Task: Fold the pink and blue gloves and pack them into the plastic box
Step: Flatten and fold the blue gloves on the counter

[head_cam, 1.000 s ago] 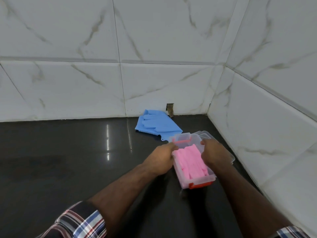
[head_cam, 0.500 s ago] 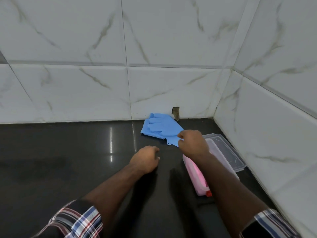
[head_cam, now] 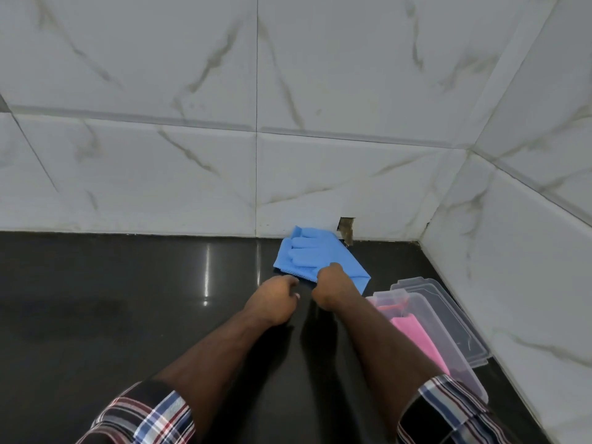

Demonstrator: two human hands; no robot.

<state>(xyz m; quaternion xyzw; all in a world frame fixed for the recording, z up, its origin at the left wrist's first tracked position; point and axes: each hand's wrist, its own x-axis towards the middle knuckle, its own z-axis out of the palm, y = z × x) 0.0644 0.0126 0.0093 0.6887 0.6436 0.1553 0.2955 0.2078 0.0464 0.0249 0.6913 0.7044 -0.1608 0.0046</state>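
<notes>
Both hands moved fwd since prev frame: right hand [head_cam: 330, 285] now on near edge of flat blue silicone gloves [head_cam: 315, 256], frame centre, fingers closed, apparently gripping them. Left hand [head_cam: 275, 299] just beside, fingers curled, empty. Folded pink gloves [head_cam: 416, 339] inside clear plastic box [head_cam: 461, 363], lower right, on glossy black bench [head_cam: 112, 315].

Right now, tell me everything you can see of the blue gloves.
The blue gloves look like soft rubber, stacked flat on the dark counter with their fingers pointing toward the tiled wall. A fringe of short bristles lines the near edge. The right hand is on that edge; the left hand is just short of it.
</notes>
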